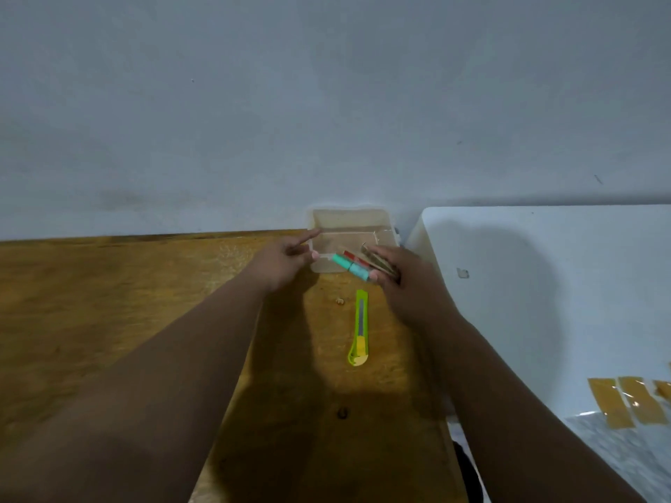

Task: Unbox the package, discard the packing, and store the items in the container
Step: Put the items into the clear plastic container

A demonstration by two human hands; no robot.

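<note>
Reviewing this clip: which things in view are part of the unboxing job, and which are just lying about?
Part of the job:
- clear container at the wall
- teal items and cardboard packing in the right hand
- left hand, open beside the container
- green utility knife

Lying about:
- tape strips on the white surface
- small scrap on the wooden table

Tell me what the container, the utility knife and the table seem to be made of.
Container: probably clear, glossy plastic, since the wood shows through its walls.
Utility knife: smooth lime-green and yellow plastic body, likely; its dark central strip is too blurred to identify.
Table: wood or wood veneer, with brown grain streaks and a dull sheen.
</note>
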